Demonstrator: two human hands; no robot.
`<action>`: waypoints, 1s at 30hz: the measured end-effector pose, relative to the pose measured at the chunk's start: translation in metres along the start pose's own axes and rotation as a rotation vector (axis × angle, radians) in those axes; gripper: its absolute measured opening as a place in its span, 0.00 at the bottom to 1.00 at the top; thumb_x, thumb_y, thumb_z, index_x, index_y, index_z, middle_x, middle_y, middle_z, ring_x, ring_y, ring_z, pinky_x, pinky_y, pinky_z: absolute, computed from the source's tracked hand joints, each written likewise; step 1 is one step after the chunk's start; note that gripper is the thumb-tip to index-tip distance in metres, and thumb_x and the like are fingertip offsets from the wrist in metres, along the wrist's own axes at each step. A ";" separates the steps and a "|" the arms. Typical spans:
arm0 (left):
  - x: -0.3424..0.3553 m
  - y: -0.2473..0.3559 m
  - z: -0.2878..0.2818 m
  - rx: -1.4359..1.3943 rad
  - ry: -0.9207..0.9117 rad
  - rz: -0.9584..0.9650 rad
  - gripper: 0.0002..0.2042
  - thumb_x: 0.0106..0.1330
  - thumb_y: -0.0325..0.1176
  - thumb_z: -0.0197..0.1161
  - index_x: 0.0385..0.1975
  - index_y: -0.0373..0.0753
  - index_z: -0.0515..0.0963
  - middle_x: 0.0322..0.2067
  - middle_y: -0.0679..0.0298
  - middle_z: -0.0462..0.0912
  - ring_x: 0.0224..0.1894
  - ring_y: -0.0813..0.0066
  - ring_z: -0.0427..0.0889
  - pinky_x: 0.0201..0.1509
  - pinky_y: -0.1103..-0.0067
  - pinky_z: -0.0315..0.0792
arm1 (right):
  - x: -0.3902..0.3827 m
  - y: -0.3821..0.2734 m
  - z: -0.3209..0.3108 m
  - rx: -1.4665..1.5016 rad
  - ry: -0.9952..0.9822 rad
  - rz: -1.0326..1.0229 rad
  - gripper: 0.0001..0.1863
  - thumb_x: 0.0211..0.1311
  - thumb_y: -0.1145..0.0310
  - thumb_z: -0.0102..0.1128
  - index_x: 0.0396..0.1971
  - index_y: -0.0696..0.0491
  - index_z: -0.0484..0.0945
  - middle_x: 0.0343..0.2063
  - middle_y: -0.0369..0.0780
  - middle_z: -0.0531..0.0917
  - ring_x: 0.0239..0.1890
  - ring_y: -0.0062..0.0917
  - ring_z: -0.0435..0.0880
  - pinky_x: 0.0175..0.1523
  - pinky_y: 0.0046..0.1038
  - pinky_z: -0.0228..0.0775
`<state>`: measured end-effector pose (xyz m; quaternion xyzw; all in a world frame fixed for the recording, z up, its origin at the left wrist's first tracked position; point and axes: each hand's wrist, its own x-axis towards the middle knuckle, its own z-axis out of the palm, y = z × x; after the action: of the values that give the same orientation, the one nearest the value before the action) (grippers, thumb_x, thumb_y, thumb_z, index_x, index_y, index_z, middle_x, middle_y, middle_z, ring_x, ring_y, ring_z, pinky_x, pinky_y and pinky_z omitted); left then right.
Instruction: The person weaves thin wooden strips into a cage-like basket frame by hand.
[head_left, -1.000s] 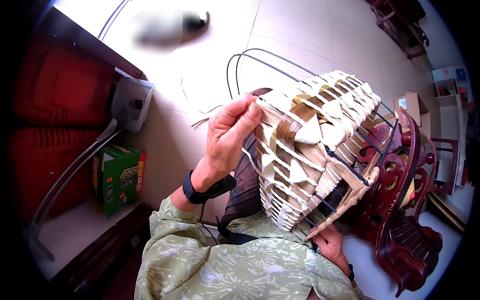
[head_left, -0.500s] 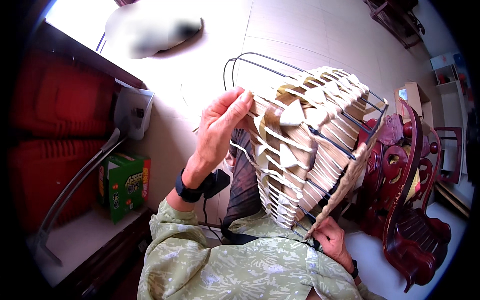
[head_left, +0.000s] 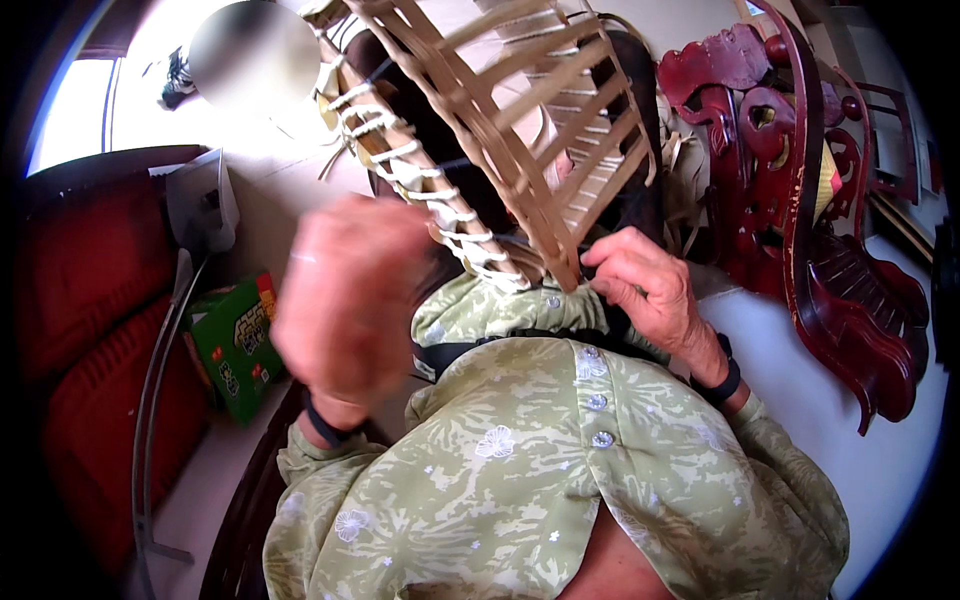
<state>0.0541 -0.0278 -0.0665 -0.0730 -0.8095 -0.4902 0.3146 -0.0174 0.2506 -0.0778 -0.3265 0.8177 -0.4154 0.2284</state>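
A half-woven basket (head_left: 480, 150) of tan strips on a black wire frame, laced with white cord, rests tilted against my lap. My right hand (head_left: 650, 290) is at its near lower corner, with thumb and fingers pinched together on the edge; what exactly lies between the fingertips is hard to see. To the left of the basket, my left hand (head_left: 350, 295) is raised and smeared by motion, so its fingers and anything in them cannot be made out. The basket's open, slatted side faces up and to the right.
A carved dark-red wooden chair (head_left: 800, 200) stands at the right. Along the left are red cushioned seating (head_left: 100, 270), a green box (head_left: 235, 345), a curved metal bar (head_left: 160, 410) and a pale plastic bin (head_left: 205, 195). A dark shoe (head_left: 178, 80) shows at the upper left.
The basket has turned and shifted left and away, its slatted side now facing up. My left hand has left the basket's rim and come nearer. My right hand stays at the corner.
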 end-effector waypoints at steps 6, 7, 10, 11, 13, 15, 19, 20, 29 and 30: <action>-0.054 0.030 0.053 -0.177 -0.138 -0.706 0.09 0.65 0.23 0.64 0.42 0.30 0.75 0.30 0.59 0.82 0.35 0.74 0.83 0.40 0.79 0.76 | 0.001 0.012 0.005 0.016 0.022 -0.142 0.05 0.56 0.77 0.66 0.30 0.59 0.78 0.36 0.41 0.81 0.35 0.34 0.82 0.38 0.28 0.75; -0.063 0.027 0.057 -0.283 -0.123 -0.820 0.09 0.67 0.25 0.63 0.43 0.30 0.75 0.33 0.60 0.83 0.37 0.77 0.83 0.41 0.80 0.76 | 0.002 0.014 0.006 0.013 0.024 -0.173 0.06 0.55 0.78 0.66 0.30 0.59 0.77 0.36 0.41 0.80 0.35 0.34 0.82 0.38 0.29 0.75; -0.065 0.033 0.064 -0.393 -0.142 -0.947 0.10 0.70 0.28 0.61 0.46 0.29 0.75 0.36 0.60 0.84 0.40 0.81 0.82 0.45 0.82 0.75 | 0.003 0.015 0.005 -0.035 0.034 -0.264 0.07 0.52 0.77 0.68 0.29 0.58 0.77 0.37 0.41 0.80 0.35 0.35 0.82 0.38 0.30 0.75; -0.063 0.034 0.066 -0.416 -0.133 -0.955 0.11 0.71 0.29 0.60 0.47 0.29 0.75 0.37 0.61 0.84 0.41 0.82 0.81 0.46 0.82 0.74 | 0.003 0.016 0.006 -0.058 0.038 -0.294 0.08 0.51 0.77 0.68 0.28 0.58 0.77 0.37 0.41 0.80 0.35 0.35 0.82 0.38 0.31 0.76; -0.056 0.037 0.070 -0.475 -0.094 -0.968 0.12 0.74 0.31 0.56 0.49 0.30 0.76 0.37 0.65 0.83 0.42 0.85 0.78 0.48 0.83 0.73 | 0.004 0.015 0.010 -0.168 0.130 -0.391 0.08 0.49 0.75 0.69 0.27 0.56 0.76 0.33 0.40 0.78 0.32 0.34 0.81 0.36 0.32 0.75; -0.061 0.028 0.073 -0.380 -0.208 -0.934 0.14 0.75 0.33 0.55 0.52 0.29 0.76 0.40 0.65 0.84 0.43 0.81 0.79 0.52 0.83 0.71 | 0.001 0.011 0.008 -0.261 0.151 -0.408 0.08 0.49 0.74 0.68 0.26 0.56 0.76 0.30 0.39 0.77 0.29 0.34 0.80 0.35 0.32 0.75; -0.056 0.019 0.076 -0.434 -0.256 -0.966 0.14 0.75 0.33 0.54 0.51 0.29 0.76 0.39 0.65 0.84 0.41 0.82 0.80 0.49 0.83 0.73 | -0.010 0.013 0.018 -0.293 0.075 -0.405 0.08 0.51 0.69 0.66 0.25 0.52 0.75 0.24 0.35 0.72 0.26 0.28 0.78 0.30 0.29 0.71; -0.056 0.016 0.074 -0.418 -0.274 -0.955 0.14 0.75 0.34 0.54 0.50 0.30 0.76 0.39 0.65 0.84 0.41 0.82 0.80 0.48 0.83 0.74 | -0.008 0.009 0.020 -0.319 0.100 -0.423 0.08 0.52 0.67 0.65 0.23 0.51 0.73 0.22 0.34 0.71 0.25 0.26 0.77 0.28 0.28 0.69; -0.035 0.033 0.076 -0.864 -0.200 -1.261 0.15 0.78 0.34 0.47 0.54 0.32 0.73 0.49 0.57 0.81 0.46 0.72 0.82 0.48 0.75 0.79 | -0.003 0.019 0.011 -0.271 0.051 -0.480 0.08 0.51 0.67 0.65 0.22 0.50 0.73 0.21 0.34 0.71 0.23 0.25 0.77 0.26 0.28 0.68; -0.038 0.033 0.077 -0.867 -0.186 -1.257 0.15 0.78 0.35 0.46 0.55 0.32 0.72 0.50 0.56 0.81 0.47 0.71 0.82 0.49 0.74 0.79 | -0.002 0.019 0.010 -0.279 0.044 -0.481 0.08 0.52 0.67 0.64 0.22 0.50 0.73 0.21 0.34 0.71 0.22 0.25 0.77 0.26 0.28 0.68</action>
<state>0.0642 0.0606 -0.0888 0.2433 -0.4573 -0.8423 -0.1492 -0.0159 0.2548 -0.0990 -0.5305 0.7709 -0.3478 0.0582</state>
